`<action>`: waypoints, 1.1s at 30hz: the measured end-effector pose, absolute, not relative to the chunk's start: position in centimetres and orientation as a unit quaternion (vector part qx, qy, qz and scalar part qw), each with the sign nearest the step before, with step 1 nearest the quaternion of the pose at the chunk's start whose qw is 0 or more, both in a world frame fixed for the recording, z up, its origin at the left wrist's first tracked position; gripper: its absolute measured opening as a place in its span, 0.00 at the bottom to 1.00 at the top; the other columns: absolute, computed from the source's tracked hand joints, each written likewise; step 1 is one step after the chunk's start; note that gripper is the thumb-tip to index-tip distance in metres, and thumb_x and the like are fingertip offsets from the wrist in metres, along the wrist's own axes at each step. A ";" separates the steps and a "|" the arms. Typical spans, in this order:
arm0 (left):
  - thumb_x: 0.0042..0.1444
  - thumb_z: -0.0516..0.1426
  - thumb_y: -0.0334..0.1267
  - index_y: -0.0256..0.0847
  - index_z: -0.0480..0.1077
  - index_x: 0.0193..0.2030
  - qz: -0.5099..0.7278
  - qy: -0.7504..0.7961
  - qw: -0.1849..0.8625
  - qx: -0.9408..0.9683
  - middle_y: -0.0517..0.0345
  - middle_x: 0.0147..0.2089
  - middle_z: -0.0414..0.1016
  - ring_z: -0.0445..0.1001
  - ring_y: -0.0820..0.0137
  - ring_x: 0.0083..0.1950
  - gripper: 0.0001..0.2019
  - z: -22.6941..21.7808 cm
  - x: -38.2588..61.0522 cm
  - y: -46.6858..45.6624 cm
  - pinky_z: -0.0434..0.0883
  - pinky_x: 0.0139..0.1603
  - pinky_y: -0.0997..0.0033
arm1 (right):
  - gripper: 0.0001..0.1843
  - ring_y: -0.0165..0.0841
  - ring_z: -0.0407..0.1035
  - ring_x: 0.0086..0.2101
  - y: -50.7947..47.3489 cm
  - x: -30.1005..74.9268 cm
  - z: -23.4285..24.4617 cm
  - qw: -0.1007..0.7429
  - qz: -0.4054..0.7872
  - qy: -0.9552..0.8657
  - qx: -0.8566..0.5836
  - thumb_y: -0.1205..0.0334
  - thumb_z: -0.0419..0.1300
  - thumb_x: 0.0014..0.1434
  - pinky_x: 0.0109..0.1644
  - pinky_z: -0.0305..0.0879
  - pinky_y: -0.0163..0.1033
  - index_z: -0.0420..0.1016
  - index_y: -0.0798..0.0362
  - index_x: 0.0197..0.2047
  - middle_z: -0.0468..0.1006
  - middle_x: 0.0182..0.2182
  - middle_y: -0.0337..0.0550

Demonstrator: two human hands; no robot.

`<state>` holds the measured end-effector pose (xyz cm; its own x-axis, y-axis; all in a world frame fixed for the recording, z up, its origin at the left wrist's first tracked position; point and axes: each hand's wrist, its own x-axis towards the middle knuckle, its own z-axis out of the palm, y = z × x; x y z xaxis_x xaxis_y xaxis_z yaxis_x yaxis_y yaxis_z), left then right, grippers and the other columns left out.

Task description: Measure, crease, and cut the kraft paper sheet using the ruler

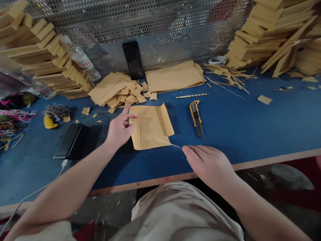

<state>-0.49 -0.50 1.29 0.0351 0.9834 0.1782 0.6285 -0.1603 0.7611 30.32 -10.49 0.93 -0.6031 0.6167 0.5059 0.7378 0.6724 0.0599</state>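
A brown paper sheet with creased, raised flaps on its left and right sides lies before me on the blue table. My left hand rests at the sheet's left flap, fingers apart and holding nothing. Low at the right, my right hand is closed on the end of a thin clear ruler with fine marks, whose other end reaches over the sheet's lower right corner. A yellow utility knife lies to the right of the sheet, and a pencil is just beyond it.
Paper scraps and a flat paper stack lie behind the sheet. A phone leans on the perforated metal panel. Tall stacks of folded paper stand on both sides. A black power bank with a cable is at left.
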 end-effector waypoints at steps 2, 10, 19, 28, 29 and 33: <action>0.49 0.55 0.28 0.39 0.78 0.38 0.388 0.593 0.206 0.675 0.46 0.66 0.74 0.58 0.86 0.19 0.12 1.2 0.0 -1.0 0.59 0.21 0.76 | 0.08 0.33 0.74 0.28 -10.6 30.3 1.3 0.253 -0.141 -0.872 -0.394 0.79 0.59 0.63 0.30 0.68 0.41 0.76 0.60 0.42 0.81 0.31 0.44; 0.62 0.54 0.31 0.40 0.79 0.40 0.349 0.510 0.108 0.779 0.50 0.52 0.83 0.81 0.71 0.37 0.11 0.9 0.5 -1.8 0.77 0.38 0.72 | 0.11 0.35 0.80 0.41 -10.7 29.9 2.2 0.340 -0.027 -0.831 -0.440 0.75 0.58 0.67 0.45 0.76 0.37 0.77 0.58 0.50 0.84 0.43 0.49; 0.58 0.51 0.25 0.37 0.79 0.44 0.307 0.382 0.025 0.871 0.49 0.49 0.84 0.83 0.63 0.50 0.16 0.1 -0.3 -1.1 0.80 0.53 0.63 | 0.20 0.32 0.76 0.40 -10.7 30.6 2.0 0.375 0.198 -0.776 -0.467 0.65 0.52 0.72 0.43 0.76 0.38 0.71 0.56 0.64 0.79 0.52 0.51; 0.69 0.51 0.28 0.40 0.77 0.50 0.076 0.307 -0.216 0.924 0.57 0.36 0.82 0.78 0.68 0.32 0.14 2.2 2.1 -5.3 0.67 0.28 0.66 | 0.17 0.37 0.75 0.41 -10.9 30.6 3.3 0.392 0.183 -0.781 -0.450 0.59 0.51 0.72 0.43 0.75 0.43 0.72 0.53 0.59 0.79 0.47 0.50; 0.69 0.51 0.27 0.39 0.77 0.51 0.062 0.290 -0.232 0.926 0.56 0.35 0.81 0.77 0.69 0.31 0.14 2.2 2.5 -5.9 0.66 0.28 0.66 | 0.15 0.37 0.75 0.41 -10.9 30.3 3.6 0.380 0.160 -0.794 -0.446 0.61 0.52 0.71 0.43 0.75 0.43 0.72 0.54 0.58 0.79 0.46 0.51; 0.69 0.52 0.27 0.35 0.75 0.51 0.069 0.261 -0.233 0.934 0.58 0.31 0.77 0.75 0.68 0.30 0.11 1.3 3.7 -6.7 0.64 0.27 0.65 | 0.12 0.41 0.75 0.42 -10.8 28.4 4.1 0.323 0.066 -0.844 -0.423 0.63 0.55 0.69 0.44 0.74 0.44 0.73 0.59 0.52 0.79 0.42 0.54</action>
<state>3.65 -6.74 1.33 0.8543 0.4558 0.2499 0.5198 -0.7549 -0.3999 28.43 -10.84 4.13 -0.4335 0.7567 0.4894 0.6710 0.6335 -0.3852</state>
